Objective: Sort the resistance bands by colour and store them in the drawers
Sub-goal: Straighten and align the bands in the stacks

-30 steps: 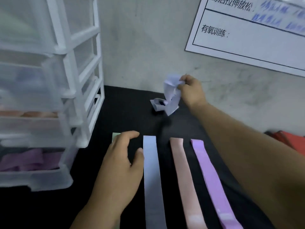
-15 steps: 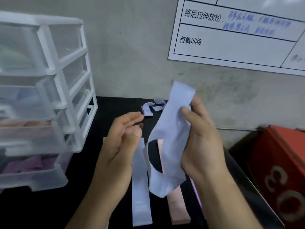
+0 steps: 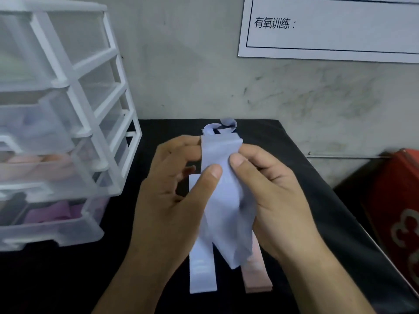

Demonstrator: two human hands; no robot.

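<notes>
The held band (image 3: pixel 224 200) is pale lavender-blue, matching the flat band (image 3: pixel 200 273) on the black desk (image 3: pixel 68 279). Beside it lies a peach-pink band (image 3: pixel 256 275). The white drawer unit (image 3: pixel 74 91) has clear drawers showing pink and purple inside. A red box (image 3: pixel 390 200) bears pale curls. The white sheet (image 3: pixel 340 37) carries black print.

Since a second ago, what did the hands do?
The right hand carried the pale blue band from the table's back toward the person; the left hand lifted off the table and now pinches it too. The flat blue band, pink band and drawer unit stayed put.
</notes>
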